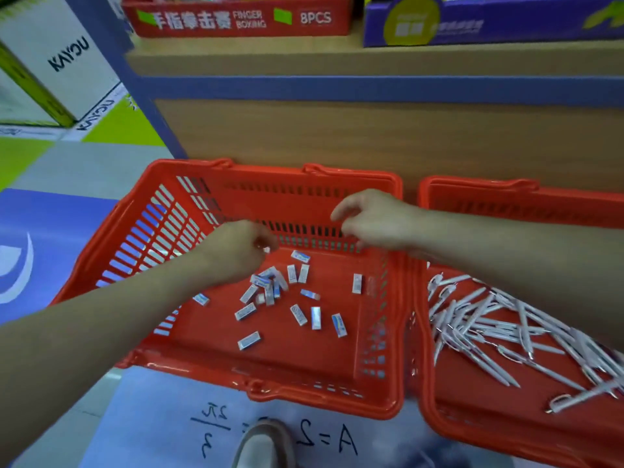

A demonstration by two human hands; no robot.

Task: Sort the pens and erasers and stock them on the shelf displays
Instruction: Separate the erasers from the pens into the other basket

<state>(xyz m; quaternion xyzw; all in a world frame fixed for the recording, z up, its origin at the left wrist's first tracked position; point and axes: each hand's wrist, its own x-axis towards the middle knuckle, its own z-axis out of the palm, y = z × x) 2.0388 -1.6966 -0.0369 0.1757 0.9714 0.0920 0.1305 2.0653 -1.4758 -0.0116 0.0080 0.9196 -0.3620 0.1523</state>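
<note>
Several small white-and-blue erasers (270, 292) lie scattered on the floor of a red plastic basket (256, 383). A second red basket (439, 410) to its right holds a heap of white pens (486, 319). My left hand (236, 251) hovers over the eraser pile with its fingers curled shut; a small white piece shows at the fingertips, apparently an eraser. My right hand (374, 217) hangs above the back right of the eraser basket, fingers loosely apart and holding nothing.
A wooden shelf unit (371, 140) with a blue trim strip stands right behind the baskets. On it sit a red display box (236, 18) marked 8PCS and a purple box (506, 25). White cartons (57, 59) stand at the left. My shoe (263, 447) shows below.
</note>
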